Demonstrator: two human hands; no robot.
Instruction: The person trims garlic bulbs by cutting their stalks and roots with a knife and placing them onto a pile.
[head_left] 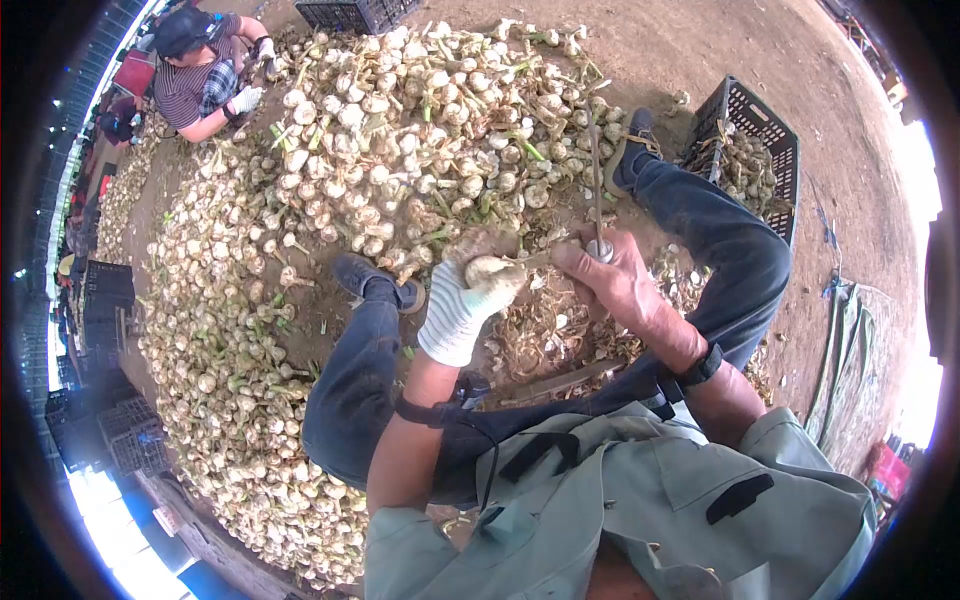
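Observation:
My left hand, in a white glove, is closed around a garlic bulb between my knees. To the right of it, my bare right hand grips a long, thin metal tool. Its pale round end shows at the fist and its narrow shaft points away from me; whether it has a sharp edge I cannot tell. The right thumb is close to the stem side of the bulb. Below both hands lie dry garlic trimmings.
A large heap of garlic spreads ahead and down the left side. A black crate holding garlic stands beyond my right knee. Another black crate is at the far edge. A co-worker with gloved hands sits at upper left. A wooden strip lies between my legs.

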